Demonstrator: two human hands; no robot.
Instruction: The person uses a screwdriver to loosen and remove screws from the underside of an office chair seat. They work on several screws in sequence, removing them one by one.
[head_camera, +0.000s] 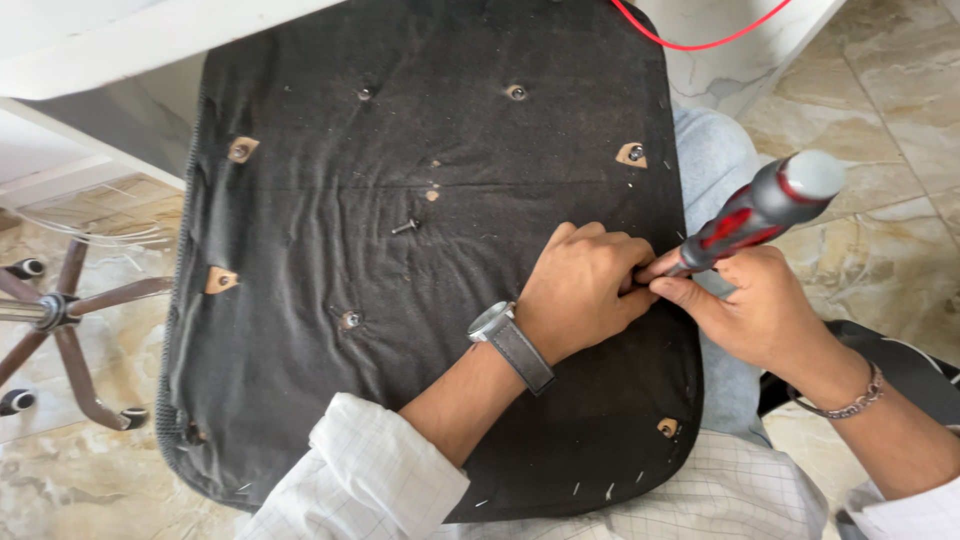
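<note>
Marble floor (880, 90) lies under you, with a chair base (60, 320) off to your left. Across your lap rests the upturned seat (400, 250), its black fabric showing screw holes and one loose screw (404, 227) near the middle. Your left hand (585, 290) is curled shut, pinching at the driver's tip by the seat's right edge. Your right hand (750, 310) is closed around the screwdriver (760, 210), held tilted. You seem to be seating the tip on a fastener hidden under your fingers (640, 272); next, it likely needs steady downward pressure and a straight turn.
</note>
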